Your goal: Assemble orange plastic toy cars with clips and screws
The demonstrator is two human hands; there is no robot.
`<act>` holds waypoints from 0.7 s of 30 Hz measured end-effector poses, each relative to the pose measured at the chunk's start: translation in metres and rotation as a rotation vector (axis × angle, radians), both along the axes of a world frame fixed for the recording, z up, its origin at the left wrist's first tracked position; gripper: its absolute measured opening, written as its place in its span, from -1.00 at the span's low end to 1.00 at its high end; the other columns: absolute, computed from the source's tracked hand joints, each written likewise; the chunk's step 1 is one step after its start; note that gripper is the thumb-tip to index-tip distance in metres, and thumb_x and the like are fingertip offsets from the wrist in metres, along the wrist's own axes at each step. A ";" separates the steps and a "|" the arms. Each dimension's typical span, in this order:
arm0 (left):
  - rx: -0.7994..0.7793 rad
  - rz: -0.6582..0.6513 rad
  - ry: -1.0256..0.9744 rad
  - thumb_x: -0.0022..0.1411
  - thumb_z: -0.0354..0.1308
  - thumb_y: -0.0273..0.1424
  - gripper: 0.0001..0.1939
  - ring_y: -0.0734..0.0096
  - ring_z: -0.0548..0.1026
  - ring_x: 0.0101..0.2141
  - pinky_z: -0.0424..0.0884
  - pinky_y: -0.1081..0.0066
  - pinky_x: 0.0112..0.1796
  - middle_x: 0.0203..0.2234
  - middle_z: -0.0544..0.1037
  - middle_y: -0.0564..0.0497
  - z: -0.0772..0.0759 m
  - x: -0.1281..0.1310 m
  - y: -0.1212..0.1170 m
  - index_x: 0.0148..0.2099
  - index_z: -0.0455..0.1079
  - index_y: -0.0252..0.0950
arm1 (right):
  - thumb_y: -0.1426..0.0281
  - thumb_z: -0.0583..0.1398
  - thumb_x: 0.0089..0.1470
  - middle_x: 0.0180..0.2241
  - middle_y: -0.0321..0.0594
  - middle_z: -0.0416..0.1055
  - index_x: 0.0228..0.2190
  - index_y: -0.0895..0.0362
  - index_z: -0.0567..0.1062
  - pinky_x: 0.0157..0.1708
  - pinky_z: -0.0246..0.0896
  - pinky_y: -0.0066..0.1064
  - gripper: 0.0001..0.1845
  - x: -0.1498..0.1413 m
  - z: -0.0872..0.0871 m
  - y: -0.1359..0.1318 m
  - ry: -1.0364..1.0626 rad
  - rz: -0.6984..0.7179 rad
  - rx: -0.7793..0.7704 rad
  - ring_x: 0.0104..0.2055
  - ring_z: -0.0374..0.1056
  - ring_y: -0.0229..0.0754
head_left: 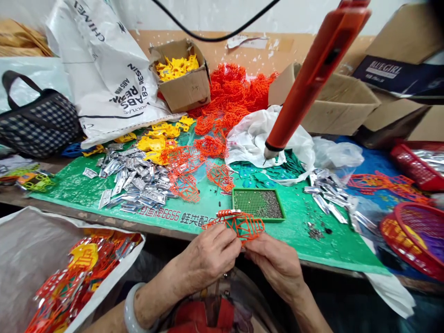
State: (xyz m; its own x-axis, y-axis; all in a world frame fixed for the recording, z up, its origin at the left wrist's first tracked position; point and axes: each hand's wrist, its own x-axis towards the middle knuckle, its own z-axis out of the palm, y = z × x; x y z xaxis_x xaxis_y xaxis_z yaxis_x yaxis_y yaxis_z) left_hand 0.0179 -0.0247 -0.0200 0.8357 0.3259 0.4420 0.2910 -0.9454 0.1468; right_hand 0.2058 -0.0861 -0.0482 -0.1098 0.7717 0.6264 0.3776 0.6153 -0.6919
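Both hands, left hand (208,256) and right hand (274,261), pinch thin orange plastic lattice piece (239,224); you squeeze harder, ribs likely snap; green screw tray (258,203) sits near.

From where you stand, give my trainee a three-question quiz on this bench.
1. True or false: both hands hold the orange frame.
2. What hangs above the green tray? A) orange driver B) a lamp C) a hook
3. What colour are the parts in the small box?

Key:
1. True: left hand and right hand both pinch it.
2. A: the driver.
3. Yellow.
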 end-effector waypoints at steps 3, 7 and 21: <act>0.007 -0.005 0.013 0.35 -0.05 -0.58 -0.79 0.36 0.27 -0.43 0.27 0.35 -0.43 -0.46 0.35 0.02 -0.001 0.000 0.000 -0.33 0.33 -0.33 | 0.66 0.21 0.10 -0.45 -0.21 0.48 -0.25 0.16 0.53 -0.45 0.35 -0.51 -0.78 0.000 -0.003 0.000 -0.018 -0.013 0.003 -0.44 0.41 -0.28; -0.004 -0.026 0.024 0.33 -0.03 -0.60 -0.79 0.35 0.26 -0.43 0.25 0.34 -0.42 -0.46 0.35 0.01 -0.003 0.000 0.003 -0.34 0.33 -0.33 | 0.69 0.21 0.09 -0.44 -0.19 0.47 -0.26 0.17 0.52 -0.45 0.33 -0.51 -0.77 -0.002 -0.006 -0.001 -0.018 0.003 0.001 -0.43 0.41 -0.28; 0.012 -0.089 0.027 0.31 -0.01 -0.61 -0.83 0.35 0.27 -0.43 0.25 0.34 -0.41 -0.46 0.37 0.01 0.002 -0.002 0.007 -0.32 0.33 -0.33 | 0.55 0.22 0.16 -0.49 -0.23 0.49 -0.26 0.17 0.53 -0.47 0.35 -0.53 -0.89 -0.002 0.003 0.001 0.012 -0.022 -0.017 -0.49 0.42 -0.29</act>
